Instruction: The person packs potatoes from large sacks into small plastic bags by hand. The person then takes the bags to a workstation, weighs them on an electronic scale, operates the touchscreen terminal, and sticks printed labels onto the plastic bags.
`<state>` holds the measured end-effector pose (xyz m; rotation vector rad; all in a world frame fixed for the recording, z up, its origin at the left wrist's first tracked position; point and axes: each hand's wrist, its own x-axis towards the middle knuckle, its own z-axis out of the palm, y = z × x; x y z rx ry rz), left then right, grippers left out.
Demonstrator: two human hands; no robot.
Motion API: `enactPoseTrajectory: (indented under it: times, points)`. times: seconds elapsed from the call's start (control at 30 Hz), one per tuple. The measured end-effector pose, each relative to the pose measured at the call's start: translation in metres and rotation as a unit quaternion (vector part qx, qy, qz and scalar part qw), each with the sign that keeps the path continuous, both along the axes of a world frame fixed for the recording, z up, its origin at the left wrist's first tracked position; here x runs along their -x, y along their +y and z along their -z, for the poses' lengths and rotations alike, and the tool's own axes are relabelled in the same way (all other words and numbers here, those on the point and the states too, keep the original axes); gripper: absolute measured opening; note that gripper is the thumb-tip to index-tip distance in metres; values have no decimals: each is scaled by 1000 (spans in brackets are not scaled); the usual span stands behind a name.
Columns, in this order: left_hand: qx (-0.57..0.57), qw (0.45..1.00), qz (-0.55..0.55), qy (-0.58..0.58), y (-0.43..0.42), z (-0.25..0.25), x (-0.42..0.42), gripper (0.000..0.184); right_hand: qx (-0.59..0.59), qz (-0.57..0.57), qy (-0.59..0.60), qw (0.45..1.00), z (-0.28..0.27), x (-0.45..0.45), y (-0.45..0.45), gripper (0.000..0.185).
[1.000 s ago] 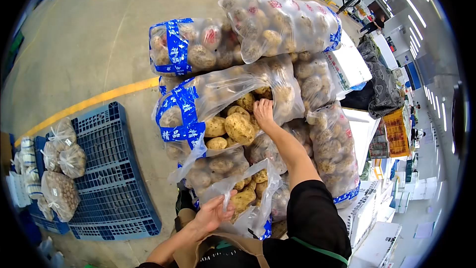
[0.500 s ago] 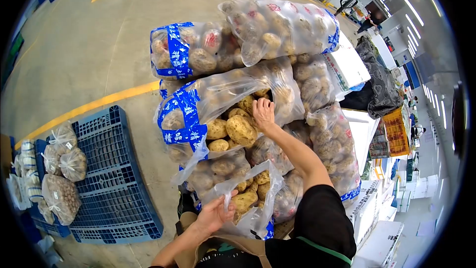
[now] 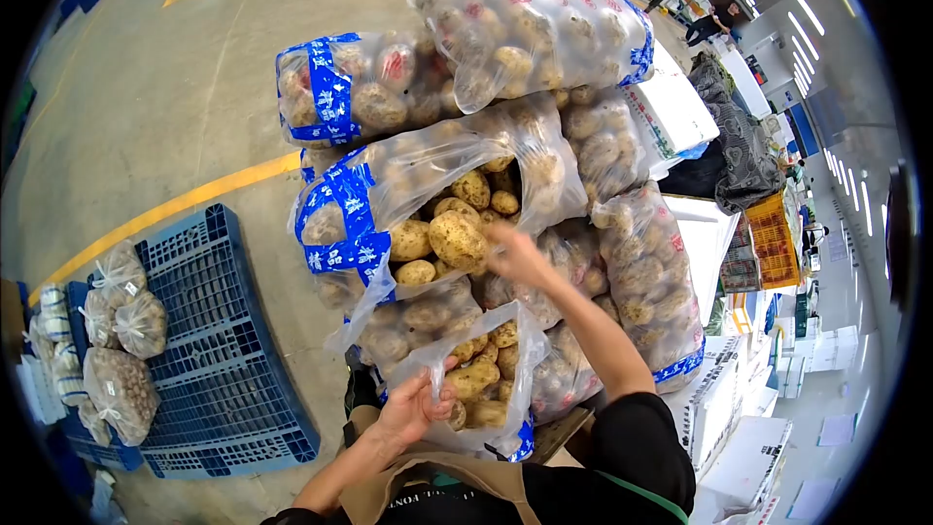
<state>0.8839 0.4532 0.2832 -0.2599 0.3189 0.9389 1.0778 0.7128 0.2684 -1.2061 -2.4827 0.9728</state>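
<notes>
My left hand is closed on the rim of an open clear plastic bag in front of my body, with several potatoes inside it. Just above, a large potato sack with blue printed bands lies on its side, torn open. Loose yellow potatoes show in the tear, a big potato foremost. My right hand is at the right edge of this opening, beside the big potato. Motion blurs its fingers, so I cannot see whether they hold anything.
More full potato sacks are stacked behind and to the right. On the left stands a blue plastic pallet with small tied bags at its side. White boxes line the right. A person is far off at upper right.
My right hand has drawn back from deep in the torn sack's opening toward me, baring the potatoes there. My left hand keeps its hold on the bag rim. The view has shifted slightly.
</notes>
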Motion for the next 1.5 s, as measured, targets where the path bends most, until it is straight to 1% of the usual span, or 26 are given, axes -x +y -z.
enactPoseTrajectory:
  times: [0.07,0.17,0.3,0.4,0.43,0.47,0.5,0.53,0.57,0.63,0.7,0.77,0.8,0.87,0.97,1.07,1.13,1.17,1.2,1.23,1.27,1.3,1.37,1.43,1.47,1.5]
  points:
    - [-1,999,5,-31,-4,5,-1,48,-183,12,-40,982,75,-4,75,34]
    - [-4,999,-5,-49,-5,10,2,48,-103,71,-352,928,113,0,121,36]
    - [-7,999,-3,-41,-4,10,5,48,-97,73,-417,901,134,-5,137,48]
    - [10,999,21,29,2,7,7,53,-135,64,-383,912,136,-14,131,50]
    - [17,999,26,10,3,12,8,52,-144,72,-356,920,126,-14,124,59]
    - [19,998,40,39,7,10,10,54,-198,100,-249,943,106,-11,104,66]
    - [18,997,44,55,8,10,10,54,-189,99,-185,959,79,-8,90,70]
    - [6,997,48,61,10,11,11,54,-272,87,-123,950,53,-3,68,66]
    - [-2,998,53,32,13,14,12,53,-260,100,-73,958,23,3,43,63]
    - [-7,998,49,-26,17,23,12,50,-74,141,61,985,-18,0,-17,62]
    - [2,997,68,-34,21,22,13,51,174,131,74,973,-47,-6,-79,61]
    - [0,996,87,-37,26,18,15,50,196,42,22,980,-40,-20,-131,56]
    - [-3,995,96,-37,26,16,15,50,150,35,-93,984,-31,-31,-154,58]
    - [-4,993,117,-25,23,11,15,47,56,20,-315,947,-19,-47,-189,61]
    - [-9,988,154,16,10,5,10,39,-153,211,-295,919,-32,-53,-198,63]
    - [-11,980,183,84,-21,-5,-10,26,-326,301,-321,837,-6,-77,-194,53]
    - [-28,972,189,134,-49,-1,-15,25,-54,394,-270,877,70,-148,-194,30]
    - [-34,968,191,160,-66,0,-17,24,57,477,-87,873,70,-156,-197,27]
    - [-24,963,179,198,-86,-6,-18,19,174,532,96,823,71,-162,-205,24]
    - [-35,963,164,211,-107,-8,-18,18,289,557,268,731,72,-165,-215,21]
    - [-48,962,148,223,-129,-11,-18,18,324,547,376,675,56,-154,-227,23]
    - [-60,961,133,234,-150,-14,-20,17,371,475,439,666,35,-149,-246,25]
    - [-107,956,98,256,-188,-39,-28,16,462,316,543,626,-15,-146,-295,29]
    - [-144,949,65,272,-228,-55,-37,16,510,206,494,673,-77,-137,-348,22]
    - [-139,949,35,280,-243,-62,-34,16,477,335,500,640,-83,-148,-375,21]
    - [-155,943,3,294,-260,-62,-33,17,473,354,483,647,-84,-152,-385,22]
